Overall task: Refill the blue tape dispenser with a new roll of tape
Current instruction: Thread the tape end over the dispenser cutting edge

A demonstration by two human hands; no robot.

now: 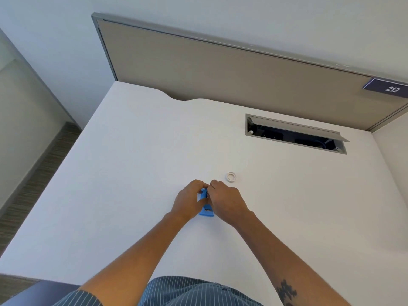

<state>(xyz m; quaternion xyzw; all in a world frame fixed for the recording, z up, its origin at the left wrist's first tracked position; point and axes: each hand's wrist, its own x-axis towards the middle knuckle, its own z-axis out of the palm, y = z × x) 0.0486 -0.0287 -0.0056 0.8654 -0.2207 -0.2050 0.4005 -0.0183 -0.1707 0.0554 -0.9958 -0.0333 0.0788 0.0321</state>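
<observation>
Currently both hands are on the blue tape dispenser point(206, 204), which sits on the white desk point(132, 173) right in front of the person, cutter end toward them. Left hand point(187, 200) wraps the dispenser's left side, fingers curled round the far end; looks like it's there to brace the body so it doesn't slide. Right hand point(225, 200) comes in from the other side, fingertips bunched together at the top far end, pinching or prying at something there. Can't tell exactly what, the hands hide the hub area. My read: working on the spool seat, either pulling the old core or seating a roll. A small white ring point(231, 176) lies flat on the desk just beyond the right hand, apart from it, not touched. Could be the new roll or a spent core, too small to tell; parked close so it's an easy reach. Risk: the dispenser is light plastic, one-sided force could tip it, hence the two-hand hold. Surface is smooth matte white, with a curved cutout at the far edge. An open cable hatch point(295, 133) is recessed at far right, lid propped up, dark wiring inside. Behind stands a tan partition panel point(220, 69) in a grey frame with a dark "212" tag point(390, 88). Pale wall above, striped carpet point(33, 184) at left.
</observation>
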